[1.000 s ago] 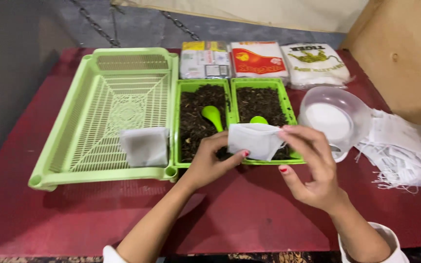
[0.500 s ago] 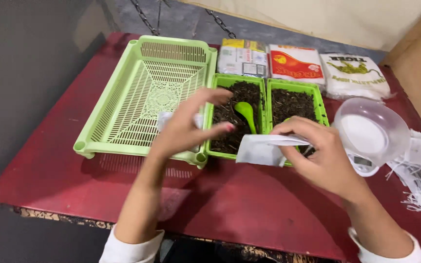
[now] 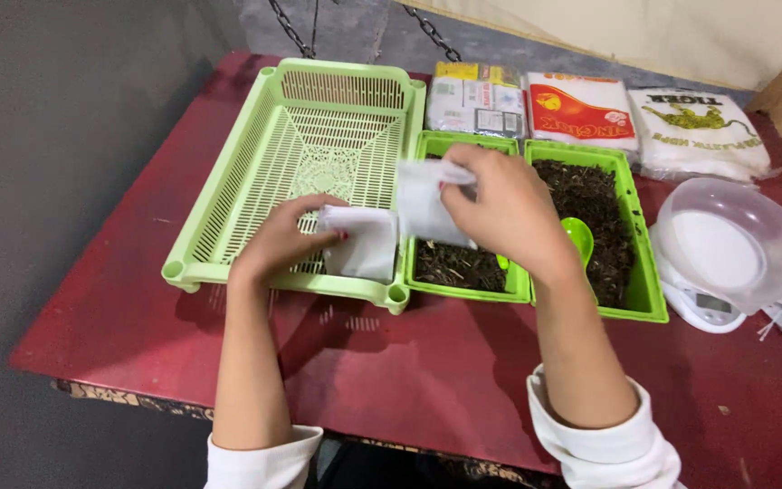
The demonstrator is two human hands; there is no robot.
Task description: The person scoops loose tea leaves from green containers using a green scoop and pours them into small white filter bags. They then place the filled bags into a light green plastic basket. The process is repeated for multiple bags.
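Left hand (image 3: 284,237): forearm reaching forward over the table edge, palm down inside the near right corner of the basket; fingertips pinching the edge of a white pouch.
White pouch in basket (image 3: 361,242): lying at the basket's near right corner, against its right wall.
Right hand (image 3: 506,210): raised above the left tray, wrist bent inward; fingers curled, thumb and fingertips gripping a second pouch.
Second white pouch (image 3: 424,201): held upright in the air, over the seam between basket and left tray.
Lattice basket (image 3: 255,186): light green, holding only the one pouch.
Left tray (image 3: 460,266): green, filled with dark dried leaf.
Right tray (image 3: 637,263): green, same dark leaf, green scoop (image 3: 579,237) resting in it.
Scale (image 3: 699,302): white, just right of the trays, clear bowl (image 3: 732,244) on top.
Packets (image 3: 581,108): three, in a row behind the trays.
Table (image 3: 445,380): dark red top.
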